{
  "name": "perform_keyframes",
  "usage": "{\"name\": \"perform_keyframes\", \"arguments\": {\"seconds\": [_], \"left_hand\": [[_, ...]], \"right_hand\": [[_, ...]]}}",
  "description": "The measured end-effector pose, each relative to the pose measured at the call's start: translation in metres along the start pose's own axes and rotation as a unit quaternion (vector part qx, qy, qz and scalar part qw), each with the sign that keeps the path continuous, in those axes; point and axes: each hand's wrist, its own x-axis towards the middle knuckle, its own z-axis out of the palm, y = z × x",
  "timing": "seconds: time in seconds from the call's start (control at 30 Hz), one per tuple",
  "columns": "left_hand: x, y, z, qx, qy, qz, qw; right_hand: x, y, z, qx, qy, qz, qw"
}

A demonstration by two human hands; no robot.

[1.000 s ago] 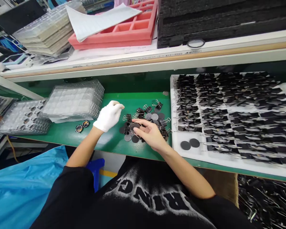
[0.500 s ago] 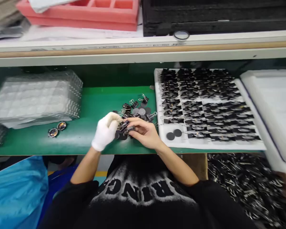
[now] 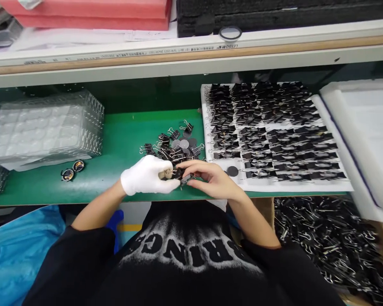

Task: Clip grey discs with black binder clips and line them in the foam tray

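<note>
My left hand [image 3: 147, 175], in a white glove with bare fingertips, is closed on a black binder clip [image 3: 178, 173], pinching its wire handles. My right hand [image 3: 213, 178], ungloved, grips a small dark round part [image 3: 187, 178] between thumb and fingers. Clip and part meet between the two hands; whether the jaws are around the part's edge I cannot tell. Just beyond my hands lies a loose heap of binder clips [image 3: 162, 142] mixed with flat grey discs [image 3: 184, 144] on the green tabletop [image 3: 121, 131].
To the right, a white foam sheet [image 3: 242, 183] carries rows of clipped parts and a dark disc [image 3: 232, 171]. Stacked clear plastic trays [image 3: 44, 131] stand left, near two small ring-shaped parts [image 3: 78, 165]. A shelf edge [image 3: 115, 70] crosses above. Below right is a box of binder clips [image 3: 332, 246].
My gloved hand has shifted right and lower, its fingers now squeezing the clip's handles. My right hand has moved slightly right with the round part. The camera view has shifted a little.
</note>
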Motion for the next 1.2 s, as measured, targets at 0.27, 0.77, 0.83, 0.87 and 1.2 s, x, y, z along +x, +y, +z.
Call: {"name": "perform_keyframes", "arguments": {"seconds": [0.27, 0.77, 0.83, 0.87, 1.2], "left_hand": [[0.003, 0.003, -0.001, -0.139, 0.004, -0.171, 0.975], [0.022, -0.18, -0.075, 0.141, -0.042, -0.357, 0.922], [0.027, -0.19, -0.083, 0.177, -0.092, -0.366, 0.909], [0.03, -0.193, -0.087, 0.186, -0.103, -0.371, 0.904], [0.078, -0.196, -0.049, 0.171, 0.175, -0.49, 0.837]], "right_hand": [[0.011, 0.005, -0.002, 0.256, 0.248, 0.182, 0.917], [0.188, -0.002, -0.002, 0.087, 0.11, 0.336, 0.931], [0.221, 0.009, 0.002, 0.029, 0.086, 0.354, 0.931], [0.234, 0.016, 0.004, 0.0, 0.074, 0.367, 0.927], [0.282, 0.078, 0.022, -0.161, 0.009, 0.395, 0.904]]}}
